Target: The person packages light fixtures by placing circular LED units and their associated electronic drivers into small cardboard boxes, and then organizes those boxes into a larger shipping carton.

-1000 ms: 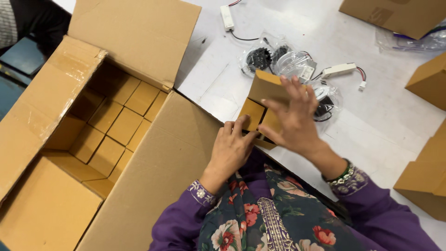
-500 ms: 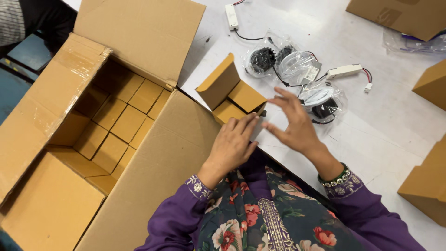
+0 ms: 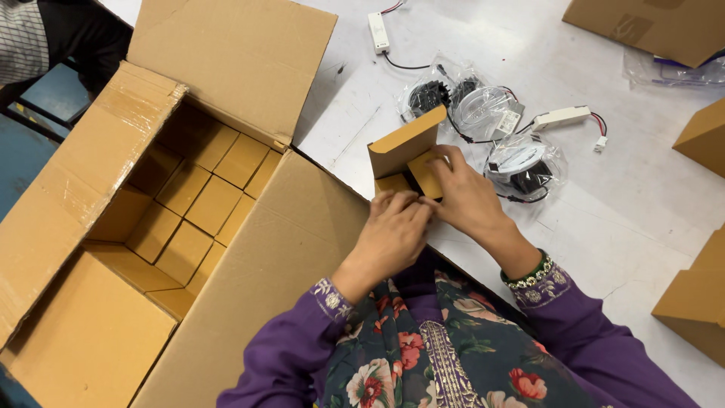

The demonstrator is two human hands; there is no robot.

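White table [image 3: 604, 219], frame centre: small box [image 3: 404, 155], lid now raised, is pinched by left hand [image 3: 389, 234] and right hand [image 3: 468, 196].

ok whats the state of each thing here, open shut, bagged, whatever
small box: lid flap up, both hands on it
left hand: fingers at the box's near edge
right hand: fingers on the box's inner flap
big carton: flaps open, part filled with small shut boxes
bagged lamps: in clear bags, wires trailing
white driver: loose on the table, wired
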